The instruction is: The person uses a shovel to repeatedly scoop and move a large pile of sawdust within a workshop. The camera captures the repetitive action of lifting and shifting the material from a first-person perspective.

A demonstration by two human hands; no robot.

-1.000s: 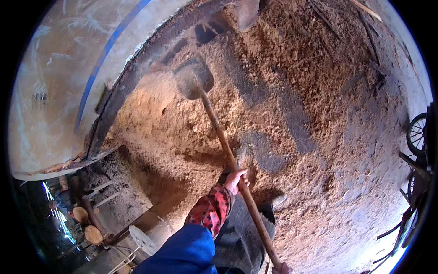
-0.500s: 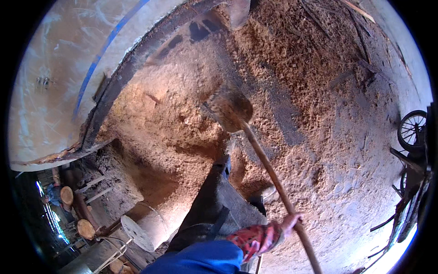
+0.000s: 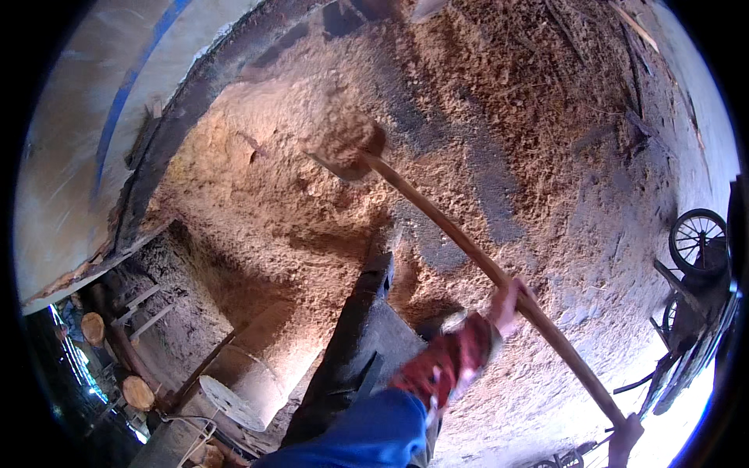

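A long-handled shovel (image 3: 460, 238) slants across the view, its wooden handle running from the middle down to the lower right. Its blade (image 3: 347, 168) carries a heap of sawdust-like material (image 3: 343, 132) and is tilted over a larger pile of the same loose stuff (image 3: 273, 195). My left hand (image 3: 511, 306), below a red patterned cuff and blue sleeve, is closed round the middle of the handle. At the handle's lower end, my right hand (image 3: 624, 438) grips it, dark and partly blurred near the lower right rim.
A dark tapered structure (image 3: 367, 312) rises from below, left of my left arm. A pale panel with a blue stripe (image 3: 121, 101) borders the pile at upper left. Cut logs (image 3: 139, 393) and a round white disc (image 3: 232, 403) sit lower left. A spoked wheel (image 3: 698, 240) stands far right.
The shovel blade has swung left and slightly up in view, now showing a heap on it. My left hand has moved up with the handle, and my right hand has come into view.
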